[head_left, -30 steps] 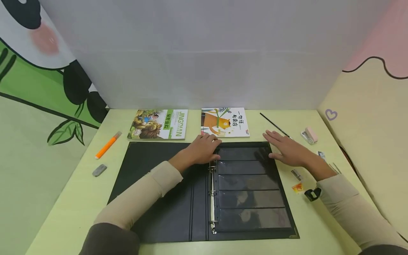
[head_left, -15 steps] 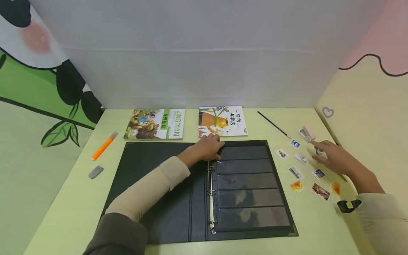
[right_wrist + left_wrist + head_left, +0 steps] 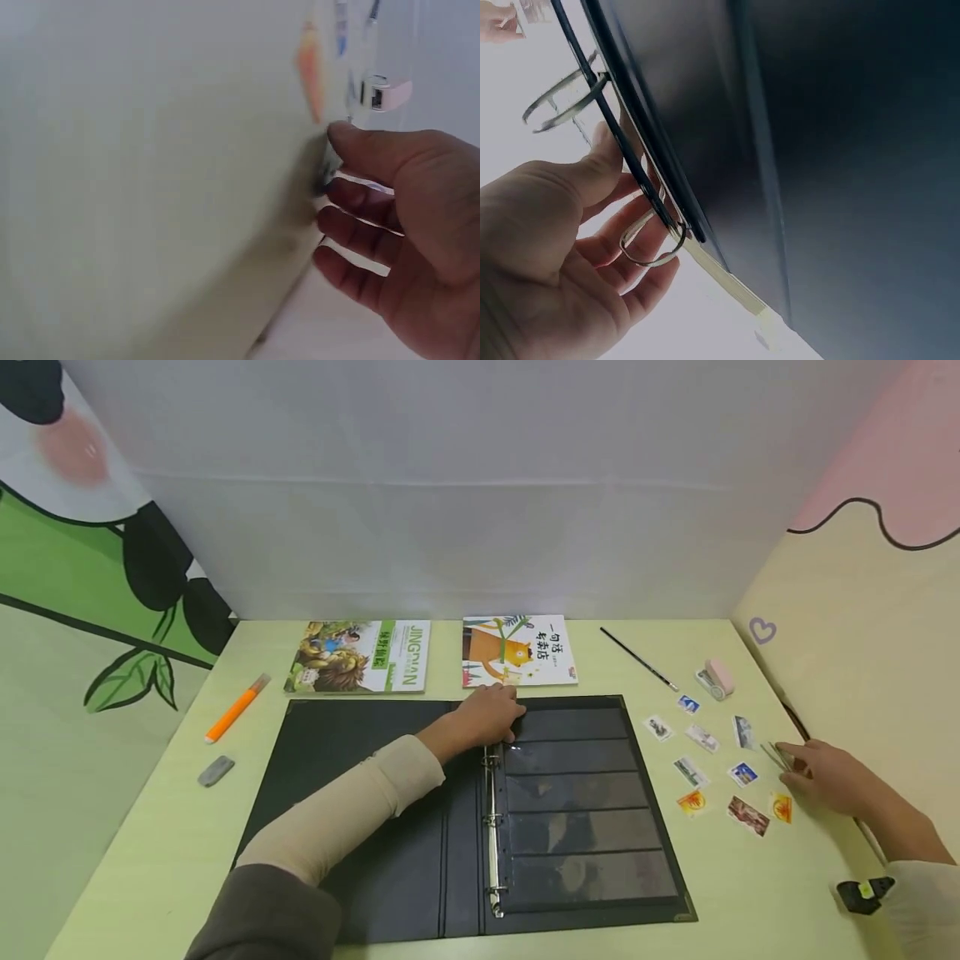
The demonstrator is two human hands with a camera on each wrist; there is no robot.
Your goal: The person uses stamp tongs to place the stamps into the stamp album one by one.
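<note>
A black ring binder [image 3: 390,827] lies spread on the table in the head view, with clear pocket sheets [image 3: 577,793] on its right side. My left hand [image 3: 487,714] rests on its top edge by the upper ring; in the left wrist view its loosely bent fingers lie beside the metal rings [image 3: 566,105]. At the far right, my right hand [image 3: 832,777] pinches a pair of tweezers [image 3: 775,756], their prongs pointing left. Several small stamps [image 3: 748,816] lie between that hand and the binder. The right wrist view is blurred around the fingertips.
Two picture books [image 3: 360,656] lie behind the binder. A thin black stick [image 3: 637,658] and a small pink-and-white object [image 3: 716,679] lie at the back right. An orange marker [image 3: 236,710] and a grey eraser [image 3: 216,771] are on the left. A wall [image 3: 862,652] borders the right side.
My right hand has moved from above the binder's top right corner to the far right and taken hold of the tweezers. The left hand stays on the binder's top edge.
</note>
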